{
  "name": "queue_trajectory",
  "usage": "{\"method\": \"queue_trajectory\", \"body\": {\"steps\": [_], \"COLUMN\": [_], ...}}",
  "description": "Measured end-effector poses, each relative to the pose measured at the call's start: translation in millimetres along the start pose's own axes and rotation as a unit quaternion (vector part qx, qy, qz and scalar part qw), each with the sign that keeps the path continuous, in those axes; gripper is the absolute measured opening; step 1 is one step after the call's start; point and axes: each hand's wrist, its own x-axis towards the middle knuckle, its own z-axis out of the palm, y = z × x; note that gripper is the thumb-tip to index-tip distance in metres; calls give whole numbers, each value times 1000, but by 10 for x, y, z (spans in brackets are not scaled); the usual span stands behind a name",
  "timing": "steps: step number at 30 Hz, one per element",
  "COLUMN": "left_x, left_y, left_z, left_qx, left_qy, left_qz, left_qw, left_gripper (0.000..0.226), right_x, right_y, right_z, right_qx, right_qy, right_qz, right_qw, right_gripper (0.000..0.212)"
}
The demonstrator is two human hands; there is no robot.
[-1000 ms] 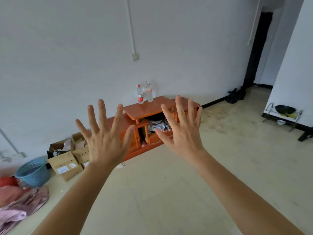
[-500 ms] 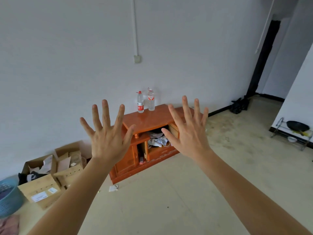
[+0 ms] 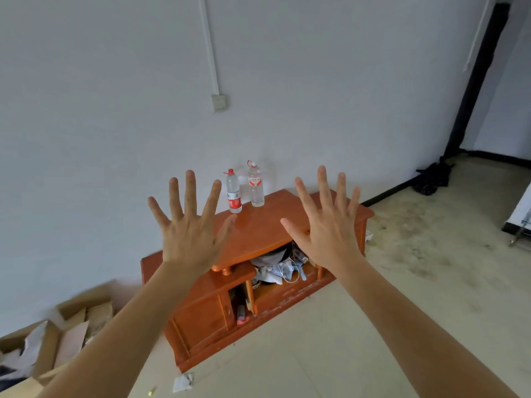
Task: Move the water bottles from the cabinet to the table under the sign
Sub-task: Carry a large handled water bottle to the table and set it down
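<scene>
A pale wall (image 3: pixel 115 110) and a scuffed tile floor (image 3: pixel 402 282) frame a low orange wooden cabinet (image 3: pixel 267 225), which stands against the wall beyond and below the person's outstretched fingers (image 3: pixel 189 193). Flattened cardboard boxes (image 3: pixel 71 334) lie on the floor, well below and outside the left fingertips. Both bare arms reach forward. The left hand (image 3: pixel 186 239) and right hand (image 3: pixel 330 237) are raised with their backs to the camera, every finger straight and splayed, released and grasping nothing. The pose looks like a show of empty hands ahead of the first pickup rather than a reach. Papers and cables (image 3: pixel 275 268) spill from the cabinet's open compartment, just under the right thumb. The two water bottles stand upright at the back of the cabinet top, well clear of its front edge, seen in the gap between the two sets of fingertips and untouched. The red-labelled bottle (image 3: pixel 233 192) is just past the left index fingertip, and the taller clear bottle (image 3: pixel 255 185) is just beside it, towards the right hand. A wall socket plate (image 3: pixel 219 102) hangs well above the fingertips. The table under the sign is out of view, so the job appears not yet begun.
</scene>
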Motion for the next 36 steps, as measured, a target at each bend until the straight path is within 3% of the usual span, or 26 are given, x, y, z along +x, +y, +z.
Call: {"method": "queue_trajectory", "body": {"steps": [16,23,32,36], "left_x": [2705,4198,5526,5902], "left_y": [-588,-936,-707,-494], "left_z": [2581,3564,4928,5537], "left_qx": [-27,-50,-61,-40], "left_qy": [-18,-52,-110,-161], "left_qz": [-42,-24,-23,-56], "left_qw": [999,997,992,985], "left_gripper": [72,71,72,73], "right_x": [2800,4199,5143,5605], "right_y": [378,450,1213,1623], "right_z": [2683,3705,5144,5910], "right_qx": [8,2,31,67], "right_qy": [-64,-94,-144,-207], "right_qz": [-45,-17,19,5], "right_qw": [997,995,989,976], "right_gripper": [85,84,90,96]}}
